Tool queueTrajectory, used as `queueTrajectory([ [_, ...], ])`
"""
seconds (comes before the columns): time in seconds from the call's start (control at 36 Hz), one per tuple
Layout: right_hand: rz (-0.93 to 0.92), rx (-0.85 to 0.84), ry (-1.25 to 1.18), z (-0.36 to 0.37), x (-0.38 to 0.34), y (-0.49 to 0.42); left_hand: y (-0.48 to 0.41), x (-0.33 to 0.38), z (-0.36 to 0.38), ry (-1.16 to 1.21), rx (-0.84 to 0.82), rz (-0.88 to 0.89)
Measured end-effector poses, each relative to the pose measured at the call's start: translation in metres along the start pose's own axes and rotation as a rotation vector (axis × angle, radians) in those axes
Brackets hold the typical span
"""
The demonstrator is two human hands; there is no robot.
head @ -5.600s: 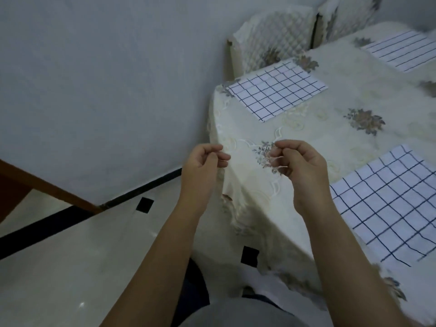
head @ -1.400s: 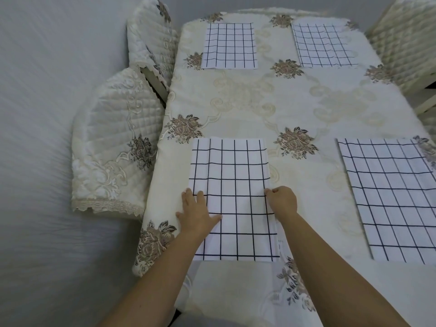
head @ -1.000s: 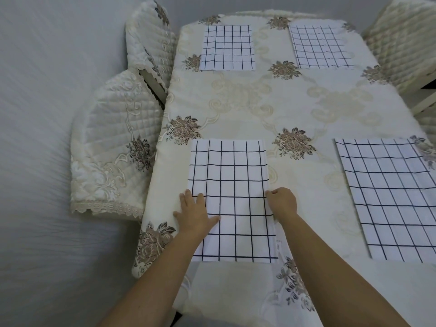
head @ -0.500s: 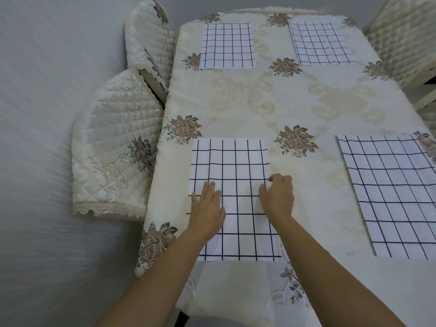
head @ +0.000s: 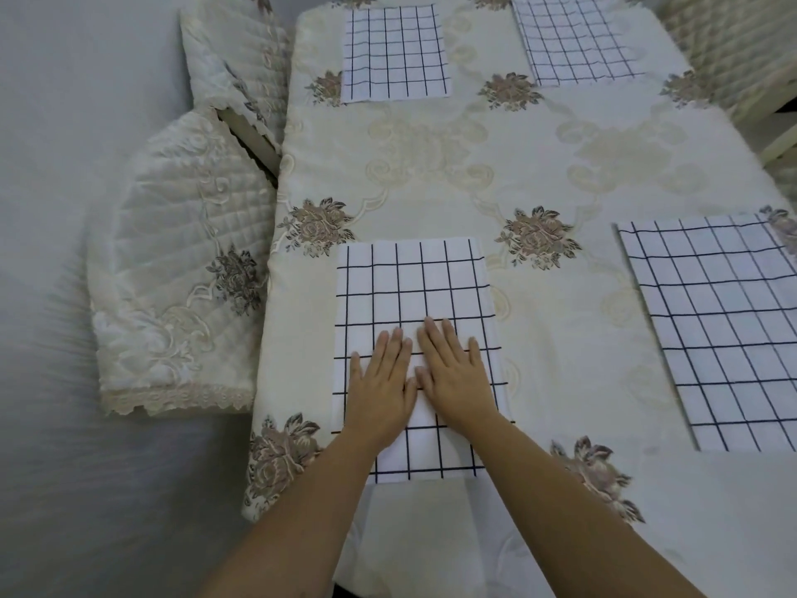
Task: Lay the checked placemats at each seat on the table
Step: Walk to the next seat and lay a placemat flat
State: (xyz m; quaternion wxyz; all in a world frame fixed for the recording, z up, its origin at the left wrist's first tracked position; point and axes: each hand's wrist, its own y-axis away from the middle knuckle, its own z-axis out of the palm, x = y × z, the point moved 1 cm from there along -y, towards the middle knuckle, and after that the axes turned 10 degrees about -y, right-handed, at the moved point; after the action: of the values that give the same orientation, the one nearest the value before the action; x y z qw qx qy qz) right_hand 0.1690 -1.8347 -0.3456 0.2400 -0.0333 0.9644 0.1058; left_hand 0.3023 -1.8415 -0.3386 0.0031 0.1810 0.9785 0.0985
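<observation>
Both hands lie flat, fingers straight and together, pressing on the near-left placemat (head: 414,351). The left hand (head: 379,381) and right hand (head: 453,373) sit side by side at its middle, thumbs almost touching; neither grasps anything. That placemat lies squarely on the counter (head: 517,174) at the near-left seat. A second placemat (head: 724,330) lies to the near right, and two more, the far-left placemat (head: 394,53) and the far-right placemat (head: 578,41), at the far end. A quilted chair cover (head: 172,269) stands just left of the counter.
</observation>
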Motion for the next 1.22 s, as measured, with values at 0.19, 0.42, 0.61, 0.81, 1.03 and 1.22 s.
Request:
queueTrajectory([
  [0.19, 0.089, 0.136, 0.023, -0.01, 0.023, 0.006, -0.001, -0.018, 0.002, 0.002, 0.081, -0.058],
  [0.42, 0.061, 0.296, 0.176, -0.019, 0.041, -0.004, -0.01, -0.038, 0.0, -0.002, 0.075, -0.055],
  [0.61, 0.068, 0.45, 0.295, -0.048, 0.022, -0.049, -0.033, -0.032, -0.011, -0.04, 0.356, -0.077],
  [0.81, -0.072, 0.406, 0.141, -0.049, 0.001, -0.094, -0.091, -0.027, -0.033, -0.073, 0.44, -0.025],
  [1.03, -0.086, 0.191, 0.074, -0.036, -0.007, -0.126, -0.126, -0.028, -0.026, 0.01, -0.056, 0.135],
  [1.22, -0.072, 0.086, 0.084, -0.03, 0.019, -0.128, -0.13, -0.04, -0.02, -0.056, 0.082, 0.071],
])
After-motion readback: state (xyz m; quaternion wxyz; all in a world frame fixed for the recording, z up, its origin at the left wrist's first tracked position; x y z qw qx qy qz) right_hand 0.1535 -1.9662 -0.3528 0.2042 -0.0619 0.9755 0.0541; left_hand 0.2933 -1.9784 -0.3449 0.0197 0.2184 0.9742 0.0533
